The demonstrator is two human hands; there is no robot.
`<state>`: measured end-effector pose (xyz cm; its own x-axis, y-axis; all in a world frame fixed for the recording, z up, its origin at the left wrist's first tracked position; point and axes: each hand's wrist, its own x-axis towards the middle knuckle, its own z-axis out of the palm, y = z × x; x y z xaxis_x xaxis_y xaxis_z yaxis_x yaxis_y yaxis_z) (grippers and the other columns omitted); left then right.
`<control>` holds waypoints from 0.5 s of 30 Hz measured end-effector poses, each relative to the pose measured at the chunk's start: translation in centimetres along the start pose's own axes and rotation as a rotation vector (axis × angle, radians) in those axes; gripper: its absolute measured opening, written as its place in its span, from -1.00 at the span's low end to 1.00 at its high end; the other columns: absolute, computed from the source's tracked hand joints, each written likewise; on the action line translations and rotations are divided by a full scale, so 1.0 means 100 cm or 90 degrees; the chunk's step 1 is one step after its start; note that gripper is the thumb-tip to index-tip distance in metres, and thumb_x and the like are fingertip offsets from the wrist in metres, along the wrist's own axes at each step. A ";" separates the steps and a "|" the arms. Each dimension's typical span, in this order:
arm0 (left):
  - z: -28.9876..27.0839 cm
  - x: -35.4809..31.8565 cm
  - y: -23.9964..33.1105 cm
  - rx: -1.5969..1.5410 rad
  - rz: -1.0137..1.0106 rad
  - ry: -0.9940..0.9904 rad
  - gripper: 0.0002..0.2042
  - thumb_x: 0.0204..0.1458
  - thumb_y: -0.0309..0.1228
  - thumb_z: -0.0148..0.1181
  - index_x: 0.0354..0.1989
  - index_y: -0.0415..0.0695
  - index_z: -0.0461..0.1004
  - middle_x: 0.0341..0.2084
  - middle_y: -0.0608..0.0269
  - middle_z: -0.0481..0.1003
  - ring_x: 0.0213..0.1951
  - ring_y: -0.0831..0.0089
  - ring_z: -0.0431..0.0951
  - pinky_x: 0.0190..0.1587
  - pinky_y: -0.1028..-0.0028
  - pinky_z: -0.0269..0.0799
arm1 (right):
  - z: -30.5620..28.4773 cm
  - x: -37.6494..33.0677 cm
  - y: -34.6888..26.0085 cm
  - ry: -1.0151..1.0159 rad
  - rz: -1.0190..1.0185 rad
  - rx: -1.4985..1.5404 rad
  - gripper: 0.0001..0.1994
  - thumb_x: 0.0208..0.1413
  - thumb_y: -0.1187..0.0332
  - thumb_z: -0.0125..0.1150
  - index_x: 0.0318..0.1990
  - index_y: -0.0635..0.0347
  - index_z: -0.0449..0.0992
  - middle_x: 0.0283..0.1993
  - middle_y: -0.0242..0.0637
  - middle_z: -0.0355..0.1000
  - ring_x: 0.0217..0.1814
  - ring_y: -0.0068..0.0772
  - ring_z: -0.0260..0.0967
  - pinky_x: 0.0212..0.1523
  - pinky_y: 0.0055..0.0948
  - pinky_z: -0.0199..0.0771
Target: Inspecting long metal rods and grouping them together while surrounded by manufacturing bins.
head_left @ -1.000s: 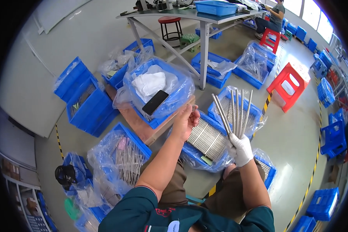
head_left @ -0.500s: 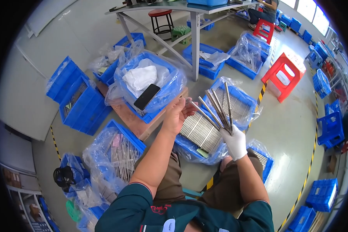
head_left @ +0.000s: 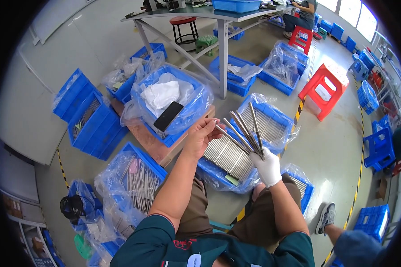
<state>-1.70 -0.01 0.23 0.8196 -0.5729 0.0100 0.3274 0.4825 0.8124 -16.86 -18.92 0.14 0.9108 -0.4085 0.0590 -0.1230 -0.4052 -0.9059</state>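
Observation:
My gloved right hand (head_left: 267,168) is wrapped round the lower ends of several slim metal rods (head_left: 246,132), which fan upward and away from me. One rod (head_left: 233,139) slants left out of that bunch. Its far end meets the fingertips of my bare left hand (head_left: 202,137), where thumb and forefinger are pinched together on it. Below both hands a blue crate (head_left: 209,177), lined with clear plastic, holds rows of similar rods (head_left: 229,158). A small green slip (head_left: 231,180) lies at its near edge.
Another crate of rods (head_left: 266,122) stands just beyond. On the left, a phone (head_left: 168,116) rests on a plastic-lined crate (head_left: 182,75); a crate of thin rods (head_left: 140,184) sits nearer. A red stool (head_left: 324,91) stands right. Someone's leg and shoe (head_left: 327,218) show at lower right.
A passing person's leg and shoe have come into view at lower right. My hands have shifted slightly, and the slanting rod now lies lower, its end at my left fingertips.

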 end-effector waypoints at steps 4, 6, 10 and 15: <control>0.014 -0.007 -0.010 0.070 -0.061 -0.066 -0.76 0.07 -0.39 0.12 -0.14 -0.24 0.43 -0.30 0.13 0.53 -0.26 0.42 0.55 -0.22 0.51 0.45 | 0.002 0.000 -0.002 -0.013 0.023 0.050 -0.82 0.02 0.44 0.15 -0.23 0.32 0.49 -0.53 -0.50 0.33 -0.48 -0.76 0.15 -0.46 -0.65 0.23; 0.019 -0.009 -0.016 0.108 -0.072 -0.089 -0.75 0.06 -0.39 0.13 -0.12 -0.25 0.43 -0.31 0.14 0.53 -0.26 0.42 0.55 -0.22 0.51 0.45 | 0.001 0.000 -0.004 -0.015 0.039 0.093 -0.83 0.03 0.44 0.14 -0.23 0.32 0.48 -0.54 -0.50 0.32 -0.49 -0.75 0.15 -0.46 -0.65 0.23; 0.021 -0.009 -0.021 0.102 -0.111 -0.099 -0.74 0.04 -0.41 0.15 -0.12 -0.28 0.42 -0.29 0.12 0.52 -0.26 0.38 0.56 -0.20 0.51 0.44 | 0.001 0.001 -0.005 -0.021 0.062 0.059 -0.82 0.05 0.43 0.13 -0.22 0.33 0.48 -0.54 -0.47 0.35 -0.49 -0.75 0.18 -0.47 -0.65 0.23; 0.027 -0.010 -0.026 0.125 -0.050 -0.097 -0.75 0.05 -0.42 0.15 -0.14 -0.29 0.42 -0.32 0.13 0.52 -0.26 0.39 0.56 -0.21 0.49 0.46 | 0.003 0.005 -0.003 0.019 0.077 0.132 -0.82 0.05 0.36 0.13 -0.26 0.27 0.49 -0.62 -0.38 0.34 -0.61 -0.64 0.24 -0.54 -0.55 0.26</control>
<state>-4.58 -2.46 -0.33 0.7095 -0.7045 0.0180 0.2782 0.3035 0.9113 -16.26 -18.71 0.30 0.8816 -0.4698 -0.0454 -0.1441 -0.1762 -0.9738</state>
